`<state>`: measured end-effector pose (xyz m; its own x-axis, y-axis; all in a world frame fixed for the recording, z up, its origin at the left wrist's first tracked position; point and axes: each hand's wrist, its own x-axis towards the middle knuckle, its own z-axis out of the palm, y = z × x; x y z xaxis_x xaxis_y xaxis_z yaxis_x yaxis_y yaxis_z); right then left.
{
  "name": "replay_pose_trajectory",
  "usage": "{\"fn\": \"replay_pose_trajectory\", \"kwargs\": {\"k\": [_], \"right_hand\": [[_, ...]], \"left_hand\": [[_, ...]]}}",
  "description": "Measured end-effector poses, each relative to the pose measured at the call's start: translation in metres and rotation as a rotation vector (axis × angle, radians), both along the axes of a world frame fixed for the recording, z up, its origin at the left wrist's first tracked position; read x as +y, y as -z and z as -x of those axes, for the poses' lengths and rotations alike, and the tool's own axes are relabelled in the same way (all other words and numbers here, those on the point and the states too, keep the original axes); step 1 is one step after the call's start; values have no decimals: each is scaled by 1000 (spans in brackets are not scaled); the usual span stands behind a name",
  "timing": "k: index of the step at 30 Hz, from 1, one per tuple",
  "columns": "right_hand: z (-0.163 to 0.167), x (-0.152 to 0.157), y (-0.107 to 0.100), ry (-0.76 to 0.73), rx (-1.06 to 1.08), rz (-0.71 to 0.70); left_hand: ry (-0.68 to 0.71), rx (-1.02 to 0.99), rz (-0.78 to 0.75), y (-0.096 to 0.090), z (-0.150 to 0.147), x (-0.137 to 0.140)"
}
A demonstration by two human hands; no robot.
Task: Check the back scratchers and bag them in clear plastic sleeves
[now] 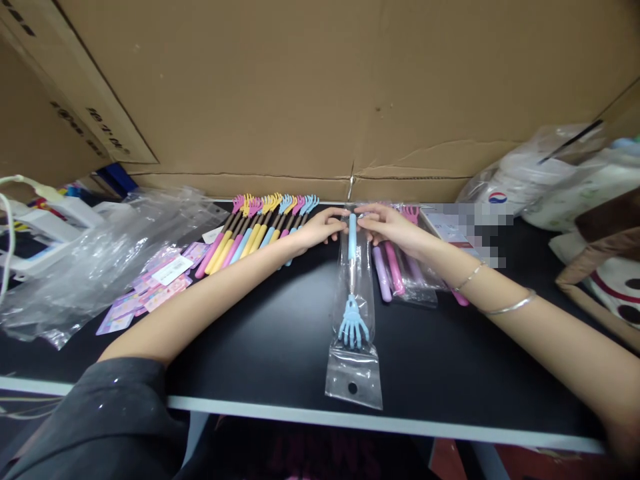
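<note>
A light blue back scratcher (352, 243) with a hand-shaped head lies inside a clear plastic bag (356, 373). Its handle points away from me and its claw towards me, near the bag's flap with a round hole. At the far end of the bag, my left hand (320, 228) pinches the left edge, fingers bent. Opposite it, the fingers of my right hand (393, 228) close on the right edge beside the handle. Left of my left hand, several back scratchers (250, 233) in pink, yellow and blue lie in a row. Bagged purple and pink scratchers (395, 270) lie under my right hand.
Several clear bags (125, 247) are piled at the left, with printed cards (155, 280) beside them. White plastic devices (55, 227) stand at the far left. Cardboard (320, 87) walls the back of the black table (270, 340). Bagged cups (520, 177) and a plush item (615, 273) sit at the right.
</note>
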<state>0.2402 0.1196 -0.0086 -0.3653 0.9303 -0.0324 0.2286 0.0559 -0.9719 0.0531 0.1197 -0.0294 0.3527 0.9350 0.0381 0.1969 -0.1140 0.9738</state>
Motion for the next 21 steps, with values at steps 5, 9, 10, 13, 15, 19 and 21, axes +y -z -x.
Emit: {"fn": "replay_pose_trajectory", "kwargs": {"k": [5, 9, 10, 13, 15, 19, 21], "right_hand": [[5, 1, 3, 29, -9, -28], [5, 1, 7, 52, 2, -57], [5, 1, 8, 54, 9, -66], [4, 0, 10, 62, 22, -93], [4, 0, 11, 72, 27, -112], [4, 0, 14, 75, 39, -146], [3, 0, 16, 65, 46, -158]], "left_hand": [[-22, -37, 19, 0, 0, -1], [-39, -39, -2, 1, 0, -3], [-37, -38, -10, 1, 0, -3], [-33, -25, -33, 2, 0, -3], [-38, -11, -38, 2, 0, -3], [-39, -3, -44, 3, 1, -3], [-37, -11, -51, 5, 2, -2]]}}
